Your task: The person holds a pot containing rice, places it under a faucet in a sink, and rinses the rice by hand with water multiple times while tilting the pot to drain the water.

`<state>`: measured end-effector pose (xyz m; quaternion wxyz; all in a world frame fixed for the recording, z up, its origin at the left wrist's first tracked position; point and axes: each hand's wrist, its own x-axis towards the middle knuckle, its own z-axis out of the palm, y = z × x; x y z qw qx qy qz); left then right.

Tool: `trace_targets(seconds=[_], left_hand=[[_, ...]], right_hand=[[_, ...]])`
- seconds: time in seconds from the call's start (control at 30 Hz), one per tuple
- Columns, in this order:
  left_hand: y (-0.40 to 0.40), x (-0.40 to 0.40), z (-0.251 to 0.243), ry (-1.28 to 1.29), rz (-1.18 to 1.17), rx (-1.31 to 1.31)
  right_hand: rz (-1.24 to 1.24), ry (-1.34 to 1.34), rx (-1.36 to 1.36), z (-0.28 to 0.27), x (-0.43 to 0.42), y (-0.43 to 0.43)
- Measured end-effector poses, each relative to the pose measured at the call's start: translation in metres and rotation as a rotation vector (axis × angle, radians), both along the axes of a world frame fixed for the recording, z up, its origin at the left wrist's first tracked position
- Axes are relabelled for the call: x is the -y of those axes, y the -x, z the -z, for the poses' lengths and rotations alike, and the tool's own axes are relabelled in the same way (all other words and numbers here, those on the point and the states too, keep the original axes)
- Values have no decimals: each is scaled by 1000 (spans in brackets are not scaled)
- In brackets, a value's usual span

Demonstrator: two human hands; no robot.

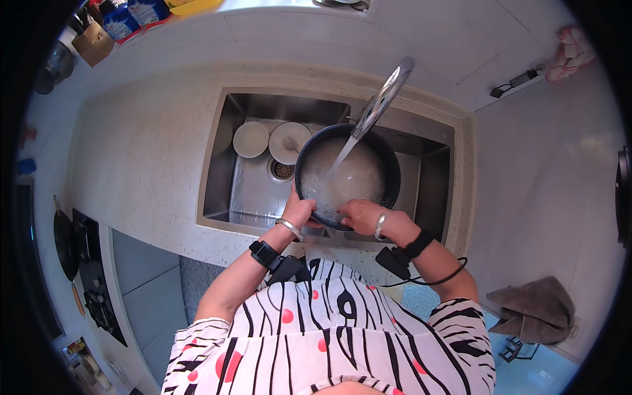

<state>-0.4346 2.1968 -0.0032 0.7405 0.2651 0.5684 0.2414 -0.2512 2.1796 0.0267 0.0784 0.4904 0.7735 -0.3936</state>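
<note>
A dark round pot (396,173) is held over the stainless steel sink (247,197), under a chrome faucet (382,98). Water runs from the spout into the pot, whose cloudy, bubbly water (345,168) hides the bottom. My left hand (298,208) grips the near left rim, thumb over the edge. At the near right rim is my right hand (364,215), its fingers bent inward over the water; whether they hold anything cannot be seen. Left of the pot, a pale bowl (251,140) and a white bowl with a spoon-like thing in it (289,140) rest in the sink.
A drain (282,170) lies in the left basin. Speckled countertop (138,163) surrounds the sink. A gas hob (96,276) with a wok (65,242) stands at the far left. A brown towel (535,308) hangs at the lower right. Cables trail from my right wrist.
</note>
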Motion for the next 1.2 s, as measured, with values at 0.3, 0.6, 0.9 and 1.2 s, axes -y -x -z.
trace_targets(seconds=[0.3, 0.6, 0.9, 1.2], left_hand=[[-4, 0, -9, -62, -5, -35], [-4, 1, -8, -45, 14, -63], [-5, 1, -11, -5, 11, -110], [-3, 1, -9, 24, 22, -138]], right_hand=[[197, -158, 88, 13, -10, -8], [0, -164, 62, -5, -11, -21], [564, -399, -647, -18, -107, -86], [316, 68, -466, 32, -172, -83]])
